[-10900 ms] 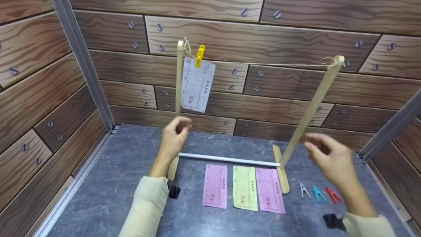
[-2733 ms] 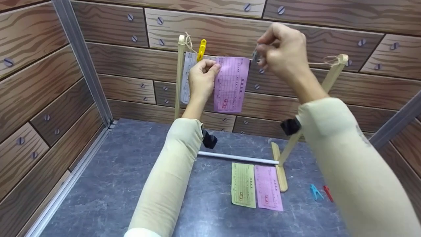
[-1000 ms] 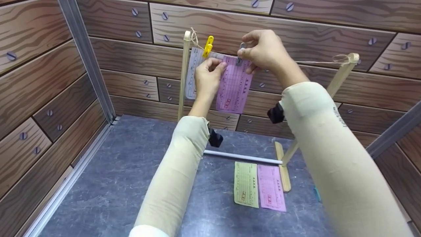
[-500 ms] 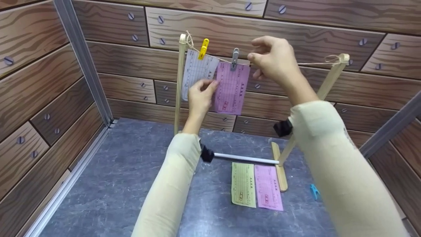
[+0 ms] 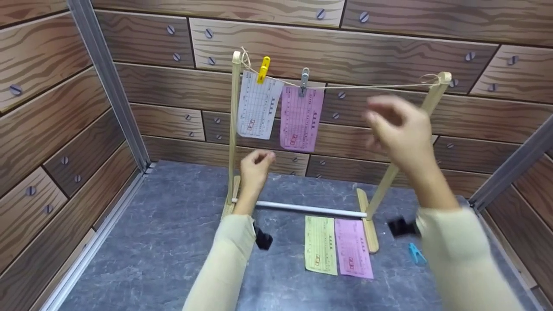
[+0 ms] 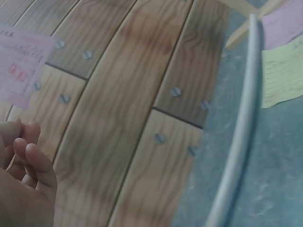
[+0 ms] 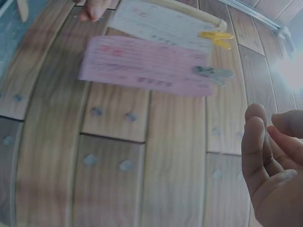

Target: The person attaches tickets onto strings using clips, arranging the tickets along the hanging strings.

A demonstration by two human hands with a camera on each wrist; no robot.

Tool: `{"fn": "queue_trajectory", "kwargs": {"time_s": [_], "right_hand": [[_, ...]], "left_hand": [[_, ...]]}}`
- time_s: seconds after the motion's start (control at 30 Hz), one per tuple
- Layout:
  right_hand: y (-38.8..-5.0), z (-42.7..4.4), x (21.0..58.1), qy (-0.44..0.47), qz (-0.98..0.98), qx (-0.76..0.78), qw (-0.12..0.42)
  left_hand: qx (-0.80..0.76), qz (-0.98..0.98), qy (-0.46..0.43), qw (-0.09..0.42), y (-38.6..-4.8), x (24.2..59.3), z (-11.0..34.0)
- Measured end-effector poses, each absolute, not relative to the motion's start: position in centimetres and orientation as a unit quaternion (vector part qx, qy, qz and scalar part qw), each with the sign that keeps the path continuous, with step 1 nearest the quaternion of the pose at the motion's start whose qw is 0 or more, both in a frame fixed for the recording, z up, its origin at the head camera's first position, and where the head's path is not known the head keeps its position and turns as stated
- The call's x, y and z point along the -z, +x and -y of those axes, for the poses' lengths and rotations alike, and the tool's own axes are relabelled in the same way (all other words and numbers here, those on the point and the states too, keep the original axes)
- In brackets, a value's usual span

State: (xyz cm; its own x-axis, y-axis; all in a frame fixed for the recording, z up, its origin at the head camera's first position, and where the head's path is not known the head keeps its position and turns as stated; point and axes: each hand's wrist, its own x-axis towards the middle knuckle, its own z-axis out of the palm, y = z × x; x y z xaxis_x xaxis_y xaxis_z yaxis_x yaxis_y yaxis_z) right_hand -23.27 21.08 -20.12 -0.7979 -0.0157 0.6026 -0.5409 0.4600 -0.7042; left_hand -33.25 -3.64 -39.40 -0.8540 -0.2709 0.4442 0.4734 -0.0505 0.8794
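Observation:
A white printed slip (image 5: 258,108) hangs from the string (image 5: 371,87) under a yellow clothespin (image 5: 263,70). Beside it a pink slip (image 5: 301,121) hangs from a grey clothespin (image 5: 304,82). My left hand (image 5: 255,170) is below the hanging slips, fingers loosely bent, with nothing between them. My right hand (image 5: 404,131), blurred in the head view, is in the air before the right post; in the right wrist view its bent fingers (image 7: 255,142) hold nothing. On the table lie a green slip (image 5: 320,245), another pink slip (image 5: 354,248) and a blue clothespin (image 5: 416,253).
The string runs between a left wooden post (image 5: 233,129) and a right wooden post (image 5: 414,138). A white rod (image 5: 311,209) joins their feet low over the grey table (image 5: 142,250). Wood-patterned walls (image 5: 389,43) stand behind and at both sides.
The pink slip was taken from the table and pinned on the string with the grey clothespin. Both hands have since let go and moved down, the right also outward.

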Motion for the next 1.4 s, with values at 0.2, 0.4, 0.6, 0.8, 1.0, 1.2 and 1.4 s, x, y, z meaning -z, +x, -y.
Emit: {"fn": "queue_trajectory", "kwargs": {"time_s": [0.2, 0.4, 0.6, 0.8, 1.0, 1.2, 1.4], "right_hand": [[-21.0, -24.9, 27.4, 0.133, 0.817, -0.492, 0.27], [-19.8, -28.8, 34.5, 0.055, 0.813, -0.521, 0.254], [-18.8, -33.2, 40.2, -0.06, 0.812, -0.535, 0.225], [-18.2, -36.5, 45.1, -0.154, 0.817, -0.516, 0.206], [-17.5, -38.9, 49.0, -0.224, 0.84, -0.478, 0.126], [-17.1, -40.3, 51.3, -0.288, 0.823, -0.486, 0.065], [-17.2, -40.6, 52.4, -0.327, 0.799, -0.504, 0.036]], "left_hand": [[0.716, 0.66, -0.093, 0.207, -32.0, 43.5, 1.5], [0.683, 0.712, -0.076, 0.145, -31.0, 47.3, -0.3], [0.66, 0.742, -0.057, 0.101, -30.1, 50.8, -1.9], [0.648, 0.759, -0.047, 0.047, -29.8, 53.5, -3.3], [0.584, 0.81, -0.035, 0.04, -29.5, 54.6, -3.9], [0.562, 0.826, -0.025, 0.037, -29.8, 54.6, -4.0], [0.557, 0.829, -0.017, 0.049, -30.1, 54.8, -4.2]]}}
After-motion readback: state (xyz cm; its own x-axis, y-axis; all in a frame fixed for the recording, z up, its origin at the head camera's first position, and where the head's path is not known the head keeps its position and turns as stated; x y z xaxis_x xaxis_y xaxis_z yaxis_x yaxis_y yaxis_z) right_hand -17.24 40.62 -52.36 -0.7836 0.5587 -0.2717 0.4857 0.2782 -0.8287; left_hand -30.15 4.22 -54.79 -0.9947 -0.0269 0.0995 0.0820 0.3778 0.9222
